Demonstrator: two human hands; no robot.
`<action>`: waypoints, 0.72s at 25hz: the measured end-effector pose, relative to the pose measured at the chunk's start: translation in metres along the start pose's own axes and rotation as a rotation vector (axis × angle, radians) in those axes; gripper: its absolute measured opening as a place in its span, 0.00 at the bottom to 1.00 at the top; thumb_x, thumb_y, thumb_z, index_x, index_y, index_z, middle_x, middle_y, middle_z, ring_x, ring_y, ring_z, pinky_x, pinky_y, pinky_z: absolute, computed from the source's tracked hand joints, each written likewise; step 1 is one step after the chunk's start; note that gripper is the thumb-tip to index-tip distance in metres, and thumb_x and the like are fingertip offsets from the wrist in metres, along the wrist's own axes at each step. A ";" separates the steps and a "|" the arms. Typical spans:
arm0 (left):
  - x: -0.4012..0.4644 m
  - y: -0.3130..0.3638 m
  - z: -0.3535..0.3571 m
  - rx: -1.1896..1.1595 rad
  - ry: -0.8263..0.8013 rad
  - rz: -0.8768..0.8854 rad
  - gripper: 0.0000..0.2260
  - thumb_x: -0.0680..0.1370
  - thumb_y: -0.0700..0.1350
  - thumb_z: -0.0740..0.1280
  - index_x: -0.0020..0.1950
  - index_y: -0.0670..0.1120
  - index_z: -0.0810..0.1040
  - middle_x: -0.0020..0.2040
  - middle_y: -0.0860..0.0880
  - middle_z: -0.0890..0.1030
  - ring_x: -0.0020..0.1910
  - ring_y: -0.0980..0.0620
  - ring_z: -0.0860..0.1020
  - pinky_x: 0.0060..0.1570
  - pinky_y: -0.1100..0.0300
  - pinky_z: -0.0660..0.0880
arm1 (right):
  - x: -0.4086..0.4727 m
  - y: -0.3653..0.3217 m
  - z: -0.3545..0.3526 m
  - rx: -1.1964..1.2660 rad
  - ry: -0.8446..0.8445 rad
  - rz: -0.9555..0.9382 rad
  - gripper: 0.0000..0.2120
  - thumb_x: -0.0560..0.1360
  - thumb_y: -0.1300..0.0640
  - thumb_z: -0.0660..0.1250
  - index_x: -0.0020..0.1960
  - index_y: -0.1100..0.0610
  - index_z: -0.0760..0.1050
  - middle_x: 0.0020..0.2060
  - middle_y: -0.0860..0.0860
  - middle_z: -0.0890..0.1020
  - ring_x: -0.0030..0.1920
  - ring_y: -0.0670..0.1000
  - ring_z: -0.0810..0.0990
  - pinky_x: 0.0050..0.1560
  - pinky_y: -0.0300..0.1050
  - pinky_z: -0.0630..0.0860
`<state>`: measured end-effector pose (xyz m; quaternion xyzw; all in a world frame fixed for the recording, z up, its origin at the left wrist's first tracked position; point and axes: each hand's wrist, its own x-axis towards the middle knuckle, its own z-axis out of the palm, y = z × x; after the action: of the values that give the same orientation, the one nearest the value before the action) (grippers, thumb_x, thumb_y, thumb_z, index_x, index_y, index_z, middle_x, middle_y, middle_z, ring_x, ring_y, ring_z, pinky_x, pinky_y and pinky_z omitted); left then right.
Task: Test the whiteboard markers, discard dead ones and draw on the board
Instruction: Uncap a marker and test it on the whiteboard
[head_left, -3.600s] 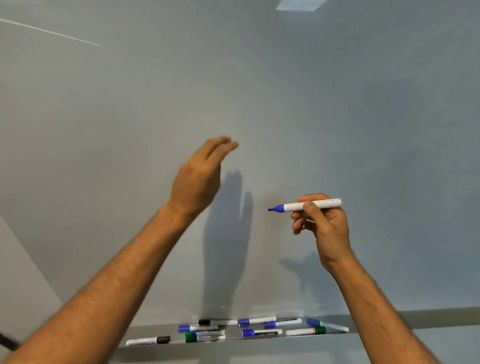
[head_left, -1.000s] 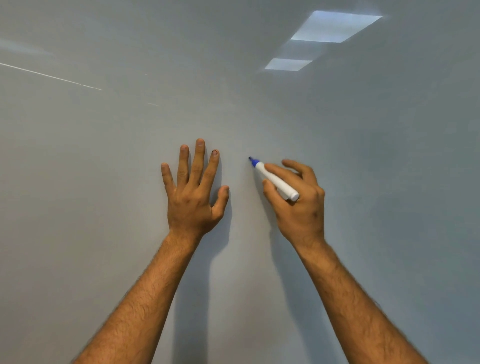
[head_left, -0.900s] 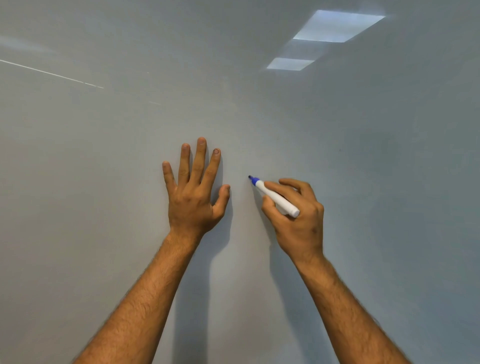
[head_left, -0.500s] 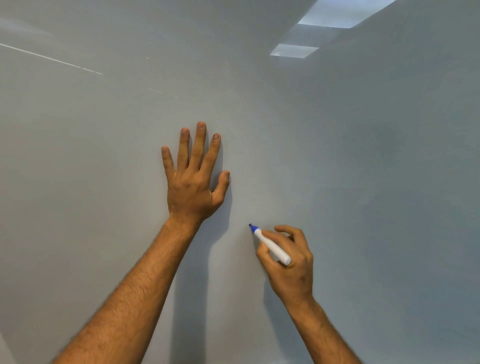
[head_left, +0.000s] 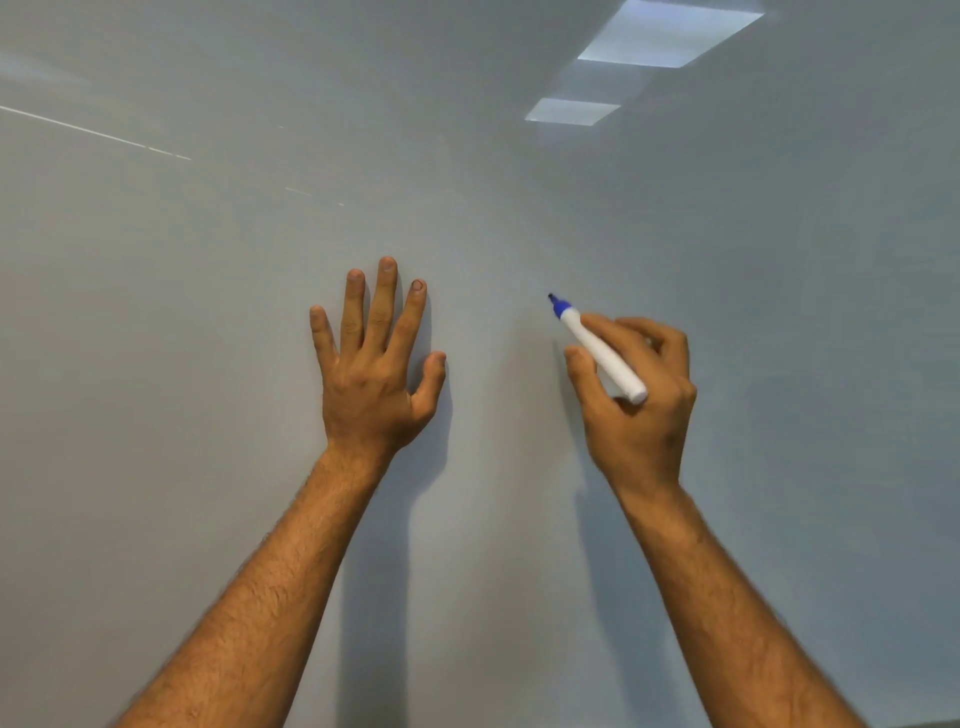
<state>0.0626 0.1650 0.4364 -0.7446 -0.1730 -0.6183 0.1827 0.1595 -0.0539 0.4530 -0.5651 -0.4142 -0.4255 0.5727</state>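
up close, the whiteboard (head_left: 779, 312) fills the whole view, grey-white and glossy. the left hand (head_left: 376, 374) lies flat against it, palm to the surface, its fingers (head_left: 387, 291) straight and spread, the thumb out to the right; it holds nothing. to its right, well apart from it, the right hand (head_left: 636, 405) grips a blue whiteboard marker (head_left: 597, 348), fingers curled round the white barrel with the thumb on the left side. the marker is uncapped and slants up and to the left, its blue tip at or just off the board; contact cannot be told. no ink mark shows near the tip. both bare forearms rise from the lower edge and cast shadows on the board. two bright rectangular ceiling light reflections (head_left: 670, 34) sit at the upper right, and a thin pale streak (head_left: 93, 132) crosses the upper left.
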 end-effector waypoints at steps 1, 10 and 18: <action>0.000 0.000 0.000 0.000 0.001 -0.001 0.30 0.80 0.56 0.61 0.80 0.47 0.60 0.80 0.43 0.59 0.80 0.40 0.55 0.75 0.33 0.48 | 0.011 0.001 0.003 -0.006 -0.004 0.034 0.16 0.76 0.51 0.69 0.60 0.58 0.82 0.56 0.51 0.76 0.56 0.54 0.78 0.53 0.36 0.75; 0.000 -0.001 0.000 0.000 -0.007 -0.009 0.31 0.79 0.55 0.62 0.80 0.48 0.60 0.80 0.43 0.59 0.80 0.40 0.54 0.75 0.33 0.50 | -0.005 0.007 0.028 -0.054 -0.147 -0.129 0.16 0.77 0.53 0.67 0.63 0.57 0.80 0.54 0.51 0.83 0.63 0.57 0.76 0.54 0.60 0.78; -0.002 0.000 0.000 -0.008 -0.013 -0.015 0.30 0.79 0.55 0.62 0.80 0.47 0.61 0.80 0.42 0.59 0.80 0.39 0.55 0.75 0.33 0.50 | -0.069 0.036 0.007 -0.129 -0.088 -0.124 0.10 0.73 0.59 0.67 0.52 0.60 0.83 0.44 0.51 0.85 0.51 0.55 0.77 0.43 0.53 0.79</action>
<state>0.0623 0.1651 0.4343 -0.7480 -0.1772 -0.6155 0.1738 0.1739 -0.0460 0.3760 -0.5924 -0.4450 -0.4605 0.4890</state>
